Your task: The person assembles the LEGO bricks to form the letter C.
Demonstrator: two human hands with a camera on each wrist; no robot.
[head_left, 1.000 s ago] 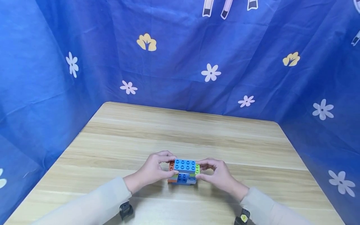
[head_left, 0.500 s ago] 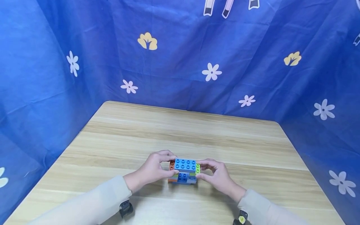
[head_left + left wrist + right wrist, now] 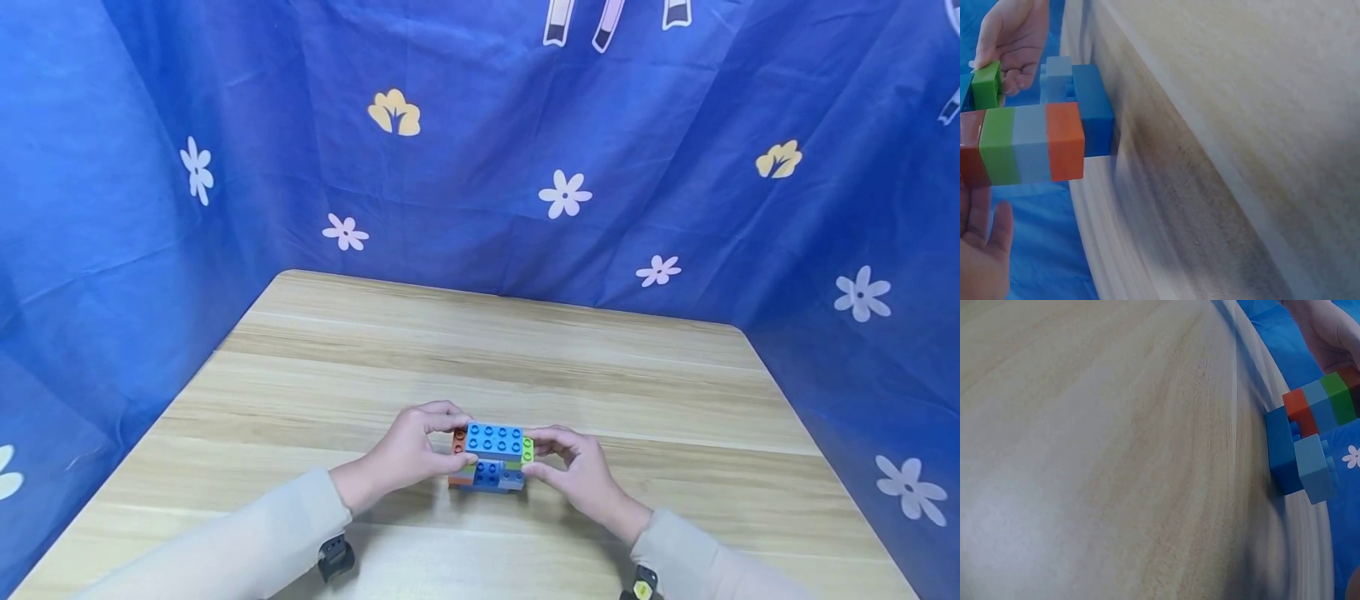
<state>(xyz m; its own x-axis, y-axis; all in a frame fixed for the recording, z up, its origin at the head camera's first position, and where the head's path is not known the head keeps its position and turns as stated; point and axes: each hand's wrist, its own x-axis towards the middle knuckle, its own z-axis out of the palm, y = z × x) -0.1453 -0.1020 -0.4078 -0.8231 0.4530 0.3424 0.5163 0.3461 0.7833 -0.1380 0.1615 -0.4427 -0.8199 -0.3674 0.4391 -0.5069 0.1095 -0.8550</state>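
A small structure of studded toy building bricks stands near the table's front. Its long blue top brick [image 3: 495, 442] bridges a brown brick [image 3: 459, 442] and a green brick [image 3: 527, 450]. My left hand [image 3: 408, 450] pinches the left end, thumb in front and fingers behind. At the right end, my right hand [image 3: 573, 467] pinches the green brick. In the left wrist view, brown, green, light blue and orange bricks [image 3: 1065, 142] form a column on a dark blue base brick [image 3: 1094, 112]. A light blue brick [image 3: 1314, 469] sits on the base's other end, with a gap below the green brick.
The wooden table [image 3: 480, 358] extends behind and around the structure. Blue cloth [image 3: 465, 192] with flower prints hangs along its back and both sides. Dark wrist straps [image 3: 335, 557] sit at both sleeves.
Both hands keep their grip on the brick structure, which stays in place. The right wrist and sleeve shift very slightly leftward.
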